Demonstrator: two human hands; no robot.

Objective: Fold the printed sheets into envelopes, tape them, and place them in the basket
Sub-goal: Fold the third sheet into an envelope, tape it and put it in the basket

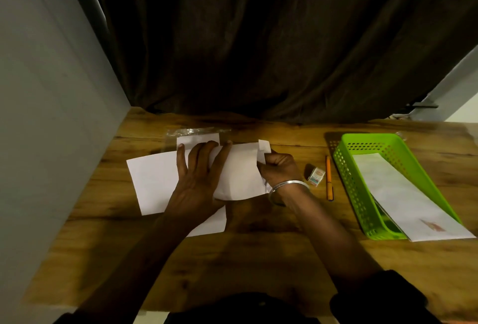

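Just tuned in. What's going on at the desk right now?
A person is mid-fold on a white sheet. The left hand presses flat on it, fingers spread, while the right hand pinches its right edge. More paper lies underneath. A small box-like item, possibly the tape, and an orange pen lie to the right. The green basket already holds a long envelope.

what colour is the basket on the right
Bright green basket with perforated walls, seen in the head view.
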